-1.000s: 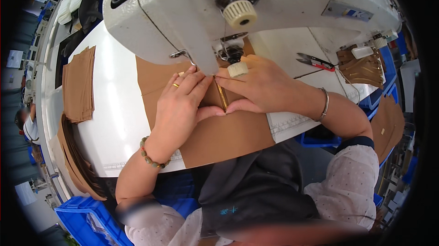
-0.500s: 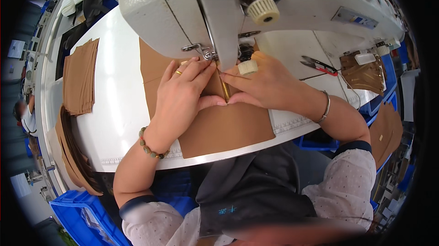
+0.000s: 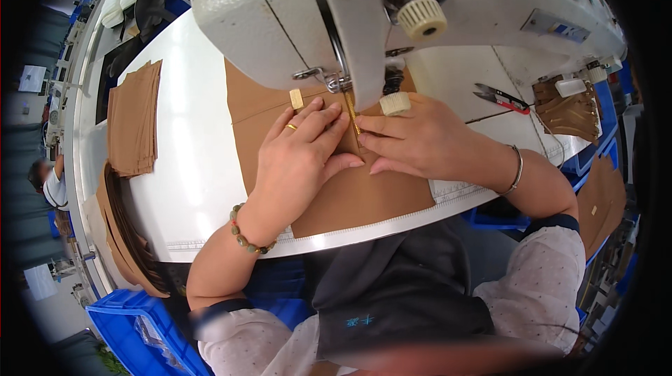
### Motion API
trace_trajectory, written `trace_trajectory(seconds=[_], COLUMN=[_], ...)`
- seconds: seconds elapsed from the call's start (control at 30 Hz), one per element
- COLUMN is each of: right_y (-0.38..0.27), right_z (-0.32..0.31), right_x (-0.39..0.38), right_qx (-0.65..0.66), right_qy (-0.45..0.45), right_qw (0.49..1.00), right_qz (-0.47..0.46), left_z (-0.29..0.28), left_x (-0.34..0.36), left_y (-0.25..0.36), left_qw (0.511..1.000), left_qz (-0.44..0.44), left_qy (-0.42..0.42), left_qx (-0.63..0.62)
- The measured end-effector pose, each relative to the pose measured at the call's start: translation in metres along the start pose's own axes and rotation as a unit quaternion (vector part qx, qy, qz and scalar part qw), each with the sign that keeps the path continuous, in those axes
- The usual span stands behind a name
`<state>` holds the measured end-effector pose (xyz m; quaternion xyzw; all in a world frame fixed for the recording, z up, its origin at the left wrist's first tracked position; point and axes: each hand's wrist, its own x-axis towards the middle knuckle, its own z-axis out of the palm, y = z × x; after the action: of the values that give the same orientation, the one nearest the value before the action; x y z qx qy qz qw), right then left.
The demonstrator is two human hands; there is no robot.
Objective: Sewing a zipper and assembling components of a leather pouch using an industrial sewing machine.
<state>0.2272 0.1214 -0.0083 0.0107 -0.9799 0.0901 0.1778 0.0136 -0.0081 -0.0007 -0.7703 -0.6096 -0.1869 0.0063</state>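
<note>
A brown fabric panel lies under the head of a white sewing machine, with a gold-toothed zipper running toward me from the presser foot. My left hand rests on the panel left of the zipper, fingers stretched out and thumb apart. To the zipper's right, my right hand is also open, its fingertips touching beside the teeth. Both thumbs sit near the zipper's near end, a small gap between them. A small yellowish block lies just beyond my left fingers. The needle tip is hard to make out.
Brown fabric pieces lie stacked at the left, and more hang over the table edge. Thread snips and a bundle of brown pieces lie right. Blue crates stand below. Another person sits far left.
Both hands have drawn slightly nearer to me, away from the presser foot, uncovering the small yellowish block. The thumbs have parted a little. The whole view has shifted slightly.
</note>
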Motion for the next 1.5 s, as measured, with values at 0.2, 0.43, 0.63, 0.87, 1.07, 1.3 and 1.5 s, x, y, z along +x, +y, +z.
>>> trace_trajectory(seconds=[0.2, 0.43, 0.63, 0.87, 1.07, 1.3, 1.5], right_y=[0.005, 0.010, 0.012, -0.015, -0.017, -0.006, -0.010], right_z=[0.000, 0.003, -0.006, -0.026, 0.003, 0.019, 0.021], right_x=[0.005, 0.006, 0.002, -0.003, -0.002, 0.000, -0.002], right_qx=[-0.005, -0.029, -0.013, 0.047, -0.069, -0.136, 0.009], right_qy=[0.004, 0.021, 0.057, 0.168, 0.121, 0.084, 0.110], right_qw=[1.000, 0.999, 0.998, 0.962, 0.981, 0.987, 0.994], right_qz=[0.018, 0.034, 0.021, -0.212, -0.135, -0.019, -0.010], left_z=[0.005, -0.006, -0.030, -0.018, -0.042, -0.041, -0.020], left_x=[0.010, 0.005, -0.012, -0.001, 0.011, 0.010, -0.003], left_y=[-0.013, -0.005, 0.019, 0.016, -0.002, -0.003, 0.016], left_qw=[1.000, 1.000, 0.984, 0.996, 0.903, 0.921, 0.995], left_qz=[-0.003, 0.012, 0.033, 0.030, -0.268, -0.213, -0.027], left_qy=[0.008, -0.019, -0.170, -0.080, -0.138, -0.093, -0.021], left_qx=[0.014, -0.017, -0.035, 0.017, -0.307, -0.313, -0.091])
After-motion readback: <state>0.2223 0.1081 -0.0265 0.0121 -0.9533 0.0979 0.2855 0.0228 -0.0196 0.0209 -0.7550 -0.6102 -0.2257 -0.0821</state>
